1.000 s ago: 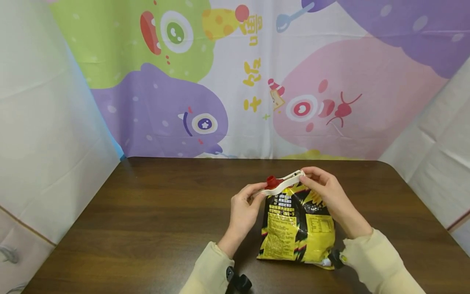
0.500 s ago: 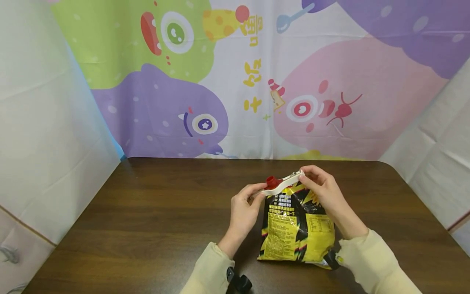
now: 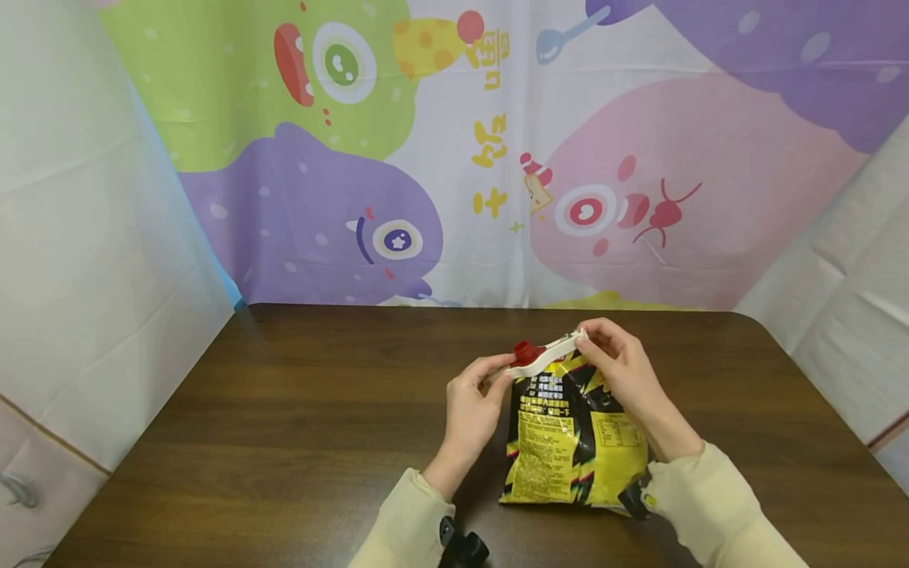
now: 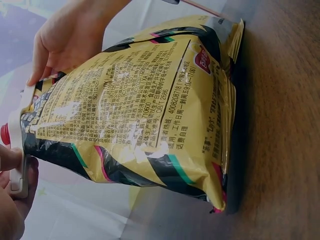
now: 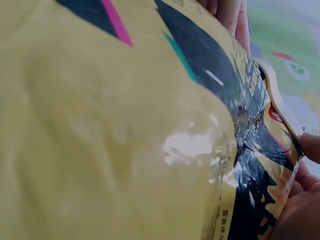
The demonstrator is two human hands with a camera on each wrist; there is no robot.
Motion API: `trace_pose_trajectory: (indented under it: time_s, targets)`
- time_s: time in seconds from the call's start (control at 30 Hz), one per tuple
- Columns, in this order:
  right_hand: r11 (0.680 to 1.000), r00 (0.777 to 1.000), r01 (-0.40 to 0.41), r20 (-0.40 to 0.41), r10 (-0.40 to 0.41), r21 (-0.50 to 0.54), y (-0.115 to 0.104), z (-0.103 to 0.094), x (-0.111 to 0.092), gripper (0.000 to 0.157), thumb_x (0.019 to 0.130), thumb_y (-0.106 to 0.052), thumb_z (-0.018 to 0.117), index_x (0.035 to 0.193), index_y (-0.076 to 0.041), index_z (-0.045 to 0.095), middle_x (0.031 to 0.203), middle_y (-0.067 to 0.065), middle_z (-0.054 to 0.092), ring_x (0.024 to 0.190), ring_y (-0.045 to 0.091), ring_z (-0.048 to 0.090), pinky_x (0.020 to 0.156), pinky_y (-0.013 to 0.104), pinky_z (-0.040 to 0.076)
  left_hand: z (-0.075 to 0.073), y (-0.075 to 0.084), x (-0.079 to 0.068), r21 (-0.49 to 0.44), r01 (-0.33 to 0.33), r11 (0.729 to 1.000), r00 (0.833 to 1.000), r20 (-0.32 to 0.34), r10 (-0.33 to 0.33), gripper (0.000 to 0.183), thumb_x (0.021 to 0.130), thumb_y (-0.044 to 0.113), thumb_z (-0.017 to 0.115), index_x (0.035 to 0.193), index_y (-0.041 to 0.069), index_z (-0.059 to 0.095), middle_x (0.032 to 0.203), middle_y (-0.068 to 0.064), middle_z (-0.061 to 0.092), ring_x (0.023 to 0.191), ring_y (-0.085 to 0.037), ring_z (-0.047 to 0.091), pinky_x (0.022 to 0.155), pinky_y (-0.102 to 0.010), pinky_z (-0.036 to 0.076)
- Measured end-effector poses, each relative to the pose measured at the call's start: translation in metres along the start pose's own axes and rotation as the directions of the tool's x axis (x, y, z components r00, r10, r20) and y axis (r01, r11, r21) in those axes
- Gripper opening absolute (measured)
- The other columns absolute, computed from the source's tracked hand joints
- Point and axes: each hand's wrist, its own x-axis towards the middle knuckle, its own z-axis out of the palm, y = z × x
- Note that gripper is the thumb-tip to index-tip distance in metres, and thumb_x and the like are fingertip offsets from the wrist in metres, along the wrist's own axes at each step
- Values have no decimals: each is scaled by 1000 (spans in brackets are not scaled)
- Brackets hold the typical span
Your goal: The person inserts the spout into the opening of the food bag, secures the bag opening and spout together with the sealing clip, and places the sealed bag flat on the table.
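A yellow and black snack bag (image 3: pixel 547 450) with printed text stands upright on the table, puffed out. Along its top edge lies a white bag clip (image 3: pixel 550 359) with a red spout (image 3: pixel 524 351). My left hand (image 3: pixel 470 404) pinches the clip's left end between thumb and fingers. At the other end, my right hand (image 3: pixel 626 369) pinches the clip, thumb on the near side. The left wrist view shows the clip (image 4: pixel 16 127) crossing the bag's (image 4: pixel 130 110) top. In the right wrist view the bag (image 5: pixel 100 120) fills most of the picture, its upper part creased below the clip (image 5: pixel 280 95).
The dark wooden table (image 3: pixel 284 426) spreads out on both sides of the bag. A cartoon-print curtain (image 3: pixel 483 260) hangs at the back edge, with white cloth walls left and right. A black wrist camera (image 3: pixel 469 546) sits at the left sleeve, another (image 3: pixel 634 497) before the bag's lower right corner.
My right hand and forearm have shifted slightly left, bringing the wrist camera further across the bag's lower right corner. The left hand, clip and bag stay almost in place.
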Motion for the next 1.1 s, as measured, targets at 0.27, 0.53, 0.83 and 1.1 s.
trace_pose_trajectory:
  time_s: [0.27, 0.53, 0.83, 1.1]
  targets:
    - [1000, 999, -31, 19, 31, 1, -2, -2, 0, 25, 86, -23, 50, 97, -1, 50, 83, -1, 52, 56, 14, 41, 41, 29, 36, 4, -19, 2, 18, 8, 1000, 1000, -4, -8, 19, 75, 2, 62, 93, 5, 64, 87, -7, 64, 71, -16, 58, 53, -20, 41]
    - [999, 998, -40, 41, 40, -20, -1, -1, 1, 27, 86, -24, 50, 99, -1, 49, 84, 3, 51, 60, 13, 43, 43, 28, 37, 4, -33, 3, 37, 17, 999, 1000, -11, -17, 18, 75, 8, 63, 93, 14, 65, 86, 1, 64, 71, -7, 56, 55, -19, 41]
    - [996, 996, -69, 54, 73, -61, 3, -3, -1, 30, 84, -29, 52, 102, -5, 51, 88, 7, 51, 58, 15, 43, 46, 28, 38, 1, -34, 3, -6, 43, 999, 999, 3, -43, 18, 75, 6, 63, 92, 13, 62, 90, 1, 64, 80, -6, 58, 58, -21, 41]
    - [992, 995, -84, 43, 88, -93, 13, -13, -12, 40, 83, -29, 54, 111, -2, 46, 107, 11, 49, 93, 17, 48, 73, 26, 41, -4, -37, 7, 10, 37, 999, 999, -36, -37, 15, 74, 10, 64, 88, 14, 62, 87, 2, 64, 76, -7, 58, 57, -21, 41]
